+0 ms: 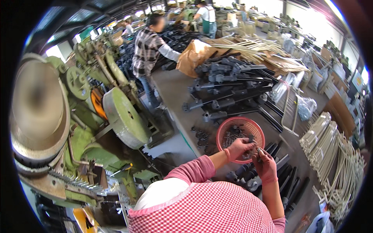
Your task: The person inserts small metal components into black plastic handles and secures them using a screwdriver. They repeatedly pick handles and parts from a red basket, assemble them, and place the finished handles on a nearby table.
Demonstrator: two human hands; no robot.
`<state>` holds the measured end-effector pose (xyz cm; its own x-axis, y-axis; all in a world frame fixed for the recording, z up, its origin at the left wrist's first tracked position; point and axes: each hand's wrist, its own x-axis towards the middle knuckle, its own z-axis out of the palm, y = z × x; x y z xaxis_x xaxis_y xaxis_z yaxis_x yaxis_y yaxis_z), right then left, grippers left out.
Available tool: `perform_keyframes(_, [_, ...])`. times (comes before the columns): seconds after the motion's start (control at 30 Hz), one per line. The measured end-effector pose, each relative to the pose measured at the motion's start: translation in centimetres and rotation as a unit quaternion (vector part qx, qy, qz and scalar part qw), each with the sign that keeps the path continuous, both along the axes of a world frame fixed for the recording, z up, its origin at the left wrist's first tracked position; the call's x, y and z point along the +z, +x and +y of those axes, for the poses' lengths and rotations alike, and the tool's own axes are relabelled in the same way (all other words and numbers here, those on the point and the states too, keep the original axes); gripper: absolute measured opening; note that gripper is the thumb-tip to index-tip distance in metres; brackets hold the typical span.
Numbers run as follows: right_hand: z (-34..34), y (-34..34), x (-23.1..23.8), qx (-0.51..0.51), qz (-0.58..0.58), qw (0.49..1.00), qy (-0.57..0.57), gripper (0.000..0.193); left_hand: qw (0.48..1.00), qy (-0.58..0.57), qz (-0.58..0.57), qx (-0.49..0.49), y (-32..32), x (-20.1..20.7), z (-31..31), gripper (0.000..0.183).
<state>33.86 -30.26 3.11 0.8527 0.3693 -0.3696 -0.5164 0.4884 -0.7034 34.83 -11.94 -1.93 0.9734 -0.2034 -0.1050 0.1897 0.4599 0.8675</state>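
Note:
My left hand (238, 150), in what looks like a reddish glove, is over the near rim of a red plastic basket (220, 134). Its fingers are closed on a small black part (251, 138). Beside it, just off the basket's near right edge, my right hand (266, 166) pinches a small metal piece (259, 150) whose kind is too small to tell. Many small metal parts (235, 134) lie inside the basket. Black tubes with fittings (244, 171) spread on the table under and around my hands.
A big stack of black tubular parts (233, 83) lies beyond the basket, with loose dark pieces (201, 136) to its left. Bundled pale rods (320, 134) lie at right. Green machines with a large wheel (123, 116) stand at left. A person in plaid (147, 54) works across the table (171, 91).

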Motion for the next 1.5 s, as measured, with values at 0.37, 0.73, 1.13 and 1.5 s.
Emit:
perform_keyframes(0.37, [-1.0,-0.9,2.2,0.129,-0.010,0.991,-0.037,0.017,0.999,-0.022,-0.032,-0.023,-4.1,2.8,-0.3,0.023])
perform_keyframes(0.73, [0.8,-1.1,1.0,0.101,-0.040,0.978,0.178,0.011,0.984,-0.159,0.067,0.038,-5.1,4.8,-0.4,0.015])
perform_keyframes(1.13, [2.0,-2.8,3.0,-0.002,-0.171,0.983,-0.064,0.022,0.997,-0.016,0.012,0.068,-6.1,6.2,-1.3,0.026])
perform_keyframes(1.5, [2.4,-4.3,3.5,-0.089,-0.254,0.960,-0.078,0.018,0.997,-0.005,-0.027,0.074,-7.6,8.7,-0.7,0.022])
